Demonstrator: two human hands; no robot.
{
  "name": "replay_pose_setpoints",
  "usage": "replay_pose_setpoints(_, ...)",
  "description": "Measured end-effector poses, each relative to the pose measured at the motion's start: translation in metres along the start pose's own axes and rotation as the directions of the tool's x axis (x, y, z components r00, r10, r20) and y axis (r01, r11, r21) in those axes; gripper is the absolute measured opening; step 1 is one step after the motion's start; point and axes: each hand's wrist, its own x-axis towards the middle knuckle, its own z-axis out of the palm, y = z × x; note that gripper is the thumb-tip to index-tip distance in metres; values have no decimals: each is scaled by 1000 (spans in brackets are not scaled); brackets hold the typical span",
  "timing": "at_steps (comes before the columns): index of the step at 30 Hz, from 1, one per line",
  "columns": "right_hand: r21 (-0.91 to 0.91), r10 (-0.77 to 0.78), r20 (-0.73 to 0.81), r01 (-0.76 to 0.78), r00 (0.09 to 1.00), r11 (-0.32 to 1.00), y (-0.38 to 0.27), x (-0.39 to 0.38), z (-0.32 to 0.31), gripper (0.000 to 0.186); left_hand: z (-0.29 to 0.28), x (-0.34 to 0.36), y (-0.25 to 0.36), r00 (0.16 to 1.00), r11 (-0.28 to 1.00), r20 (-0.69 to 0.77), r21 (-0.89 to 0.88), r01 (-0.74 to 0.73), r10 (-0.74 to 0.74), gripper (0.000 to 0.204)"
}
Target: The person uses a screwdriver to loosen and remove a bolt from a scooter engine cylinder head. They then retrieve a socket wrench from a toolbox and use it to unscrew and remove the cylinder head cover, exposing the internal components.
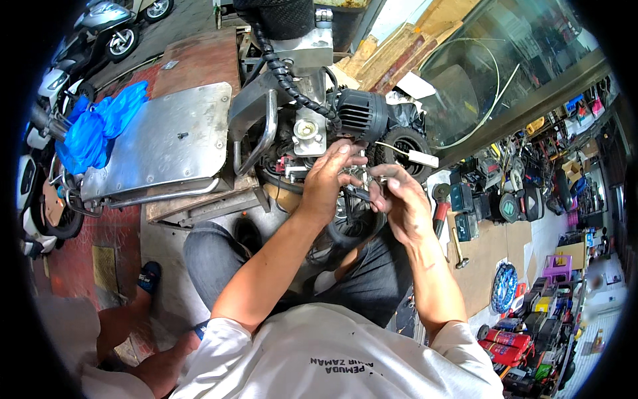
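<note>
My jeans (pixel 216 256) spread on the near side of the black finned motor (pixel 362 116), likely to let me lean in. Just short of the motor, my left hand (pixel 325 179) had its fingers part curled and my right hand (pixel 407 203) bent inward, seemingly so both could work at a small dark part (pixel 359 193) between them; whether either pinched it, I could not tell (too much overlapped there). Right of the motor, on my side, lay a hammer (pixel 460 249), perhaps kept within reach. A tyre (pixel 413 141) sat just right of the motor. Left of it, a silver plate (pixel 163 156) carried a bolt (pixel 183 135), its flatness probably handy for loose bits. A blue plastic bag (pixel 100 130) lay beyond; far past, a scooter (pixel 109 23) stood.
</note>
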Motion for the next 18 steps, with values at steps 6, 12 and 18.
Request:
replay_pose_setpoints(6, -813, -395, 233, 401, 889, 423, 11, 27, 27, 17, -2, -9, 2, 997, 999, -64, -27, 30, -31, 54)
replay_pose_setpoints(12, -858, -500, 378, 497, 779, 126, 11, 47, 31, 27, -10, -20, 12, 990, 992, -110, 84, 92, -83, 42)
replay_pose_setpoints(18, -847, -467, 265, 435, 843, 306, 21, 51, 34, 24, -19, -37, 23, 973, 840, -179, 542, -28, 148, 36)
